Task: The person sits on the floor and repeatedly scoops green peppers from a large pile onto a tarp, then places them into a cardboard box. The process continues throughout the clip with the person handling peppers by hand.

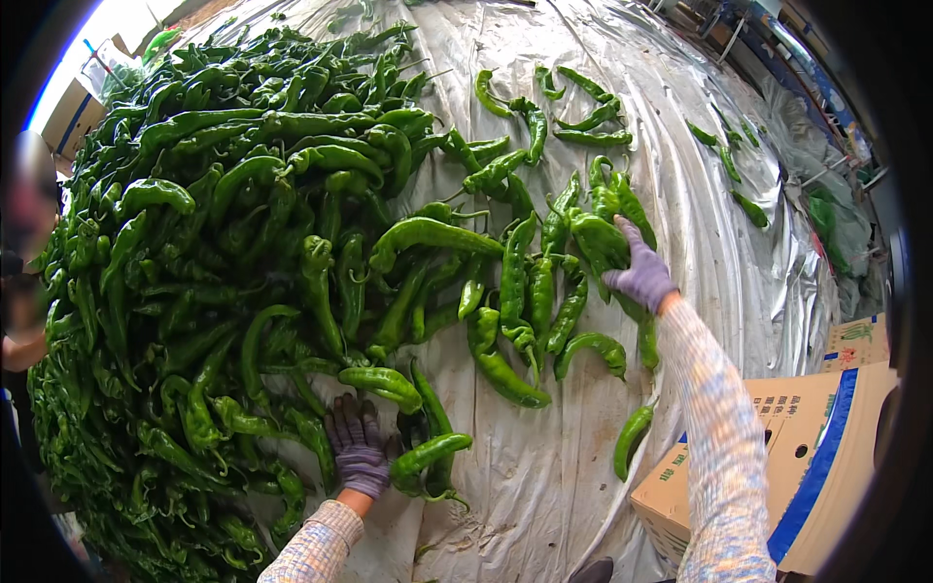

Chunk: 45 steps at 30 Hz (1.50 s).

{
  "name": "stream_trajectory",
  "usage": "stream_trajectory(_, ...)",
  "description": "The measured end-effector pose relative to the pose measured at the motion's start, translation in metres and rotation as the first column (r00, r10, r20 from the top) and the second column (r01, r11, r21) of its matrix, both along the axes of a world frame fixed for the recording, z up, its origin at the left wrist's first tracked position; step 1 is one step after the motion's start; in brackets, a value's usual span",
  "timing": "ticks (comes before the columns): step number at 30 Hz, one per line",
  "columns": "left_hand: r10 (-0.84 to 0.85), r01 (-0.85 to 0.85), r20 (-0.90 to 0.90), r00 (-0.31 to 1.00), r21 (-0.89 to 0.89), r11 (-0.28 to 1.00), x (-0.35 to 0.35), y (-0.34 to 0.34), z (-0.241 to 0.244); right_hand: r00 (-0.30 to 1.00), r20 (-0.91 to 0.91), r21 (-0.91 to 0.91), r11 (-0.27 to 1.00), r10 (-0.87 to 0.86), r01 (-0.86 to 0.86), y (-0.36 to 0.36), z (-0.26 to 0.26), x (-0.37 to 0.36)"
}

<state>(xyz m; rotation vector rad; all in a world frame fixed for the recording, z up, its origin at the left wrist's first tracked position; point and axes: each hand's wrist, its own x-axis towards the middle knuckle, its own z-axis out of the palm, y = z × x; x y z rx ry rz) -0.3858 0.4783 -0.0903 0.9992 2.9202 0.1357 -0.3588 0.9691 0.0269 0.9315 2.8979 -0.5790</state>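
A big heap of long green peppers (240, 291) covers the left half of the plastic sheet (510, 466). My left hand (357, 448), in a purple striped glove, lies with fingers spread at the heap's lower edge, palm down, between peppers. Right beside it a curved green pepper (430, 455) rests across others. My right hand (641, 270), gloved too, reaches over a small group of peppers right of the middle; its thumb and fingers are apart against a broad green pepper (599, 237). Whether it grips that pepper is unclear. Several loose peppers lie between the two hands and above them.
An open cardboard box (794, 430) with blue tape and printing stands at the lower right, beneath my right forearm. Stray peppers (729, 164) lie at the upper right, near crumpled clear plastic (802, 146). Another person's arm (23, 353) shows at the left rim.
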Motion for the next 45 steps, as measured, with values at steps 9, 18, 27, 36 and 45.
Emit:
stream_trajectory(9, 0.051, -0.041, -0.070, 0.996, 0.143, 0.989, -0.003, 0.003, -0.004, 0.992, 0.107, -0.283, 0.954, -0.070, 0.097, 0.003, -0.023, -0.023)
stream_trajectory(18, 0.263, -0.471, 0.490, 0.831, 0.370, 0.800, -0.001, 0.127, 0.092, 0.986, -0.165, -0.820, 0.561, -0.034, -0.118, -0.118, -0.036, 0.043)
stream_trajectory(27, -0.050, -0.457, 0.831, 0.554, 0.354, 0.816, -0.013, 0.138, 0.068, 0.947, 0.021, -0.999, 0.037, -0.319, 0.035, -0.172, -0.036, 0.074)
stream_trajectory(36, -0.351, -0.793, 0.849, 0.395, 0.508, 0.337, 0.093, 0.003, 0.146, 0.908, -0.052, -0.933, -0.303, -0.415, -0.192, -0.321, -0.003, 0.165)
stream_trajectory(45, -0.430, -0.342, 0.537, 0.726, 0.824, 0.452, 0.189, 0.008, 0.389, 0.682, -0.523, -0.816, 0.069, -0.511, -0.575, -0.333, 0.240, 0.287)
